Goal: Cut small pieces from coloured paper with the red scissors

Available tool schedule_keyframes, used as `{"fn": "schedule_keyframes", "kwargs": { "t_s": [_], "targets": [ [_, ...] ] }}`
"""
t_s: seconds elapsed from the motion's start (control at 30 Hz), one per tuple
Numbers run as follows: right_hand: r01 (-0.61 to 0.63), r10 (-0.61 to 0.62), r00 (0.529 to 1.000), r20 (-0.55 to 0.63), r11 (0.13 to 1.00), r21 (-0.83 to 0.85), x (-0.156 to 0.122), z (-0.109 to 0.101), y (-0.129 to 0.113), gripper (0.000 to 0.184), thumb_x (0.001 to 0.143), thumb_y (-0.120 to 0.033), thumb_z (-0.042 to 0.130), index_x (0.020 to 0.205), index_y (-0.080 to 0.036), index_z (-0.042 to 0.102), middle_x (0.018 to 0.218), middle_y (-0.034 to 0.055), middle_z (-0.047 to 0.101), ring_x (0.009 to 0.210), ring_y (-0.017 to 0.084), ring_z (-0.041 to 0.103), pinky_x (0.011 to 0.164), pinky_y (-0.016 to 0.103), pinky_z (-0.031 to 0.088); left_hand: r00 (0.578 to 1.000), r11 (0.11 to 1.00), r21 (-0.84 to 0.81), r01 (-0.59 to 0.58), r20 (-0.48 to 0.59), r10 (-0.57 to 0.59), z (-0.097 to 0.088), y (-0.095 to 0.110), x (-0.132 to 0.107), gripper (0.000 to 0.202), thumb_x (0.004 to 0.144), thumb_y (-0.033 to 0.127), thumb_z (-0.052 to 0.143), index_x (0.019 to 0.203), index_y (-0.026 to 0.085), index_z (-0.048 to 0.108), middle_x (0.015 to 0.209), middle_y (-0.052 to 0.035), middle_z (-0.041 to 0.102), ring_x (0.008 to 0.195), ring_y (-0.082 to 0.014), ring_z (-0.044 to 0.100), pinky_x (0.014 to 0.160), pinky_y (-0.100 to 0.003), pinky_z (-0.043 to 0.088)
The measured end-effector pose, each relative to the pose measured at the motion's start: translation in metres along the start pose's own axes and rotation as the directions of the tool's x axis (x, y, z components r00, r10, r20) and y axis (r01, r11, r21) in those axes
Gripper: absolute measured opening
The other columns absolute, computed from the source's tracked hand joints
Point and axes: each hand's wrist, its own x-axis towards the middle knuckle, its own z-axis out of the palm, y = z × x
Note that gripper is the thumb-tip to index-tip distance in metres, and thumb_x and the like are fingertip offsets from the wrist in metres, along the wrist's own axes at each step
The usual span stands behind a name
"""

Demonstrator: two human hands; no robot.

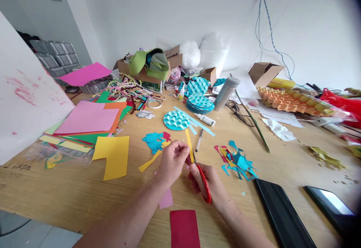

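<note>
My left hand (pixel 174 158) pinches a narrow strip of yellow paper (pixel 190 142) that points up and away. In my right hand (pixel 207 180) is a pair of red-handled scissors (pixel 205 186), their blades at the strip's right edge near my left fingertips. Beyond my hands lies a round blue disc (pixel 176 120) covered with wavy paper strips. Blue fish-shaped cutouts (pixel 153 142) lie to the left of my left hand, with another yellow strip (pixel 150 162) beside them. A dark red paper rectangle (pixel 184 228) and a partly hidden pink piece (pixel 166 198) are close to me.
Blue and red paper scraps (pixel 239 161) lie right of my hands, with a black phone (pixel 282 210) nearer. To the left are a cut yellow sheet (pixel 114 154) and a stack of coloured paper (pixel 87 118). A grey bottle (pixel 226 93) stands behind a glue tube (pixel 206 119).
</note>
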Motion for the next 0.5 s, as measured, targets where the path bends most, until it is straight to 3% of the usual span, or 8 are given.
{"fn": "schedule_keyframes", "kwargs": {
  "t_s": [0.5],
  "targets": [
    [-0.047,0.048,0.999,-0.019,0.999,0.004,0.0006,0.0017,0.0067,0.052,0.082,-0.064,0.047,0.061,-0.017,0.048,0.045,-0.0033,0.046,0.038,0.008,0.04,0.037,0.019,0.028,0.999,0.999,-0.034,0.036,-0.014,-0.037,0.0004,-0.0019,0.0002,0.02,0.075,0.034,0.065,0.073,0.017,0.055,0.061,0.002,0.059,0.055,-0.0122,0.059,0.057,-0.024,0.049]
  ]
}}
